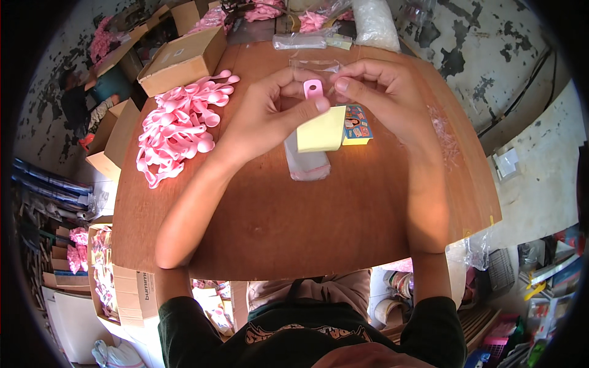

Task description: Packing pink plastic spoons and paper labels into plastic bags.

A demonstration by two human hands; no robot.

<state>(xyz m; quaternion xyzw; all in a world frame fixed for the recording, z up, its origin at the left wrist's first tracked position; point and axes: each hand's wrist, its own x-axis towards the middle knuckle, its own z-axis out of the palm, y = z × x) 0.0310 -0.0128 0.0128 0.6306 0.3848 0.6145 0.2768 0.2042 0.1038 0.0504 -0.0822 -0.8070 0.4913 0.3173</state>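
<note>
Above the table, my left hand [267,107] pinches a pink spoon [313,90], whose holed handle end shows, together with a plain yellow card [321,130]. The rest of the spoon is hidden behind the fingers and card. Across from it, my right hand [383,92] has thumb and forefinger pressed together at the edge of a clear plastic bag [316,64], which stretches between both hands. Below the hands lie a stack of printed cards [358,124] with yellow edges and some flat clear plastic bags [308,167]. To the left is a heap of pink spoons [181,126].
A cardboard box [183,58] stands behind the heap. Plastic packs [300,40] and a bulging clear bag [375,24] line the far edge. Clear scraps [443,135] lie at right. Another person [80,98] sits at far left. A box of packets [103,270] stands lower left.
</note>
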